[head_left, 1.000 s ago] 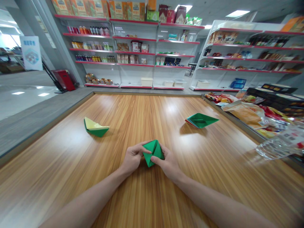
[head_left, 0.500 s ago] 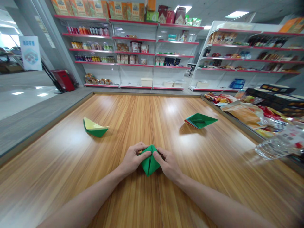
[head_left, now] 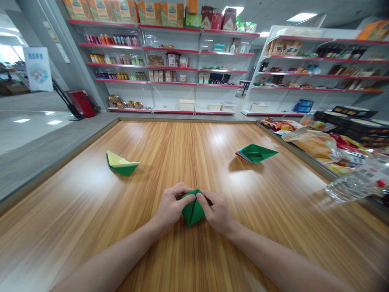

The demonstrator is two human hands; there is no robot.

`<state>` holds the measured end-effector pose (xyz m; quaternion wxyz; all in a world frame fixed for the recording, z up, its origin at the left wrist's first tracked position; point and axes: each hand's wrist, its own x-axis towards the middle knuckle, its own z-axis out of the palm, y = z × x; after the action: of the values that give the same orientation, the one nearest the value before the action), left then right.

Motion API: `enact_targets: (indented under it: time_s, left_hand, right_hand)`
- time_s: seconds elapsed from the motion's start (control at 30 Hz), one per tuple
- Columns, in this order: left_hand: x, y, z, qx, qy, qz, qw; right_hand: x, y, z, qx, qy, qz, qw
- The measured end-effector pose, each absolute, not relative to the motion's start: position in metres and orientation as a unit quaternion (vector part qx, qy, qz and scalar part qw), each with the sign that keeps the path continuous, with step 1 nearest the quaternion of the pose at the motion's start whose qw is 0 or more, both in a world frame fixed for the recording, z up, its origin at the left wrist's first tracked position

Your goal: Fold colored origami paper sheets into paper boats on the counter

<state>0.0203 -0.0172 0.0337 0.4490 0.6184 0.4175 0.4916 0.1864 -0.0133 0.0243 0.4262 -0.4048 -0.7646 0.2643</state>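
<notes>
Between my hands, low over the middle of the wooden table [head_left: 170, 142], is a folded green paper [head_left: 193, 211] with a slit down its centre. My left hand [head_left: 172, 205] pinches its left side, thumb on the near face and fingers behind. From the right, my right hand [head_left: 216, 209] grips it the same way, and both thumb tips nearly meet near the top. The fingertips behind the paper are hidden. A folded paper boat [head_left: 123, 164], green with a yellow inside, rests to the left. To the right lies a stack of folded green paper [head_left: 257, 154] with red and blue edges.
A clear plastic bottle [head_left: 354, 184] lies at the right edge, near snack packets [head_left: 316, 144] and black boxes [head_left: 355, 125]. Beyond the table stand shelves [head_left: 170, 83] of goods. A red box [head_left: 80, 103] and a sign board [head_left: 39, 69] are on the left.
Both thumbs have come closer together near the paper's top corner, and that corner sits slightly lower and further right. The other folded papers stay in place.
</notes>
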Motion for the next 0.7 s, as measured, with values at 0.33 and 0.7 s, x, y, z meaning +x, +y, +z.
enact_targets:
  time_s: [0.33,0.7]
  left_hand:
    - [0.028,-0.024,0.035,0.586,0.447,0.498,0.457]
    - [0.032,-0.021,0.027,0.47,0.461,0.572,0.488]
  right_hand:
    - [0.187,-0.015,0.023,-0.392,-0.739,0.365,0.41]
    - [0.181,-0.019,0.019,-0.45,-0.703,0.285,0.47]
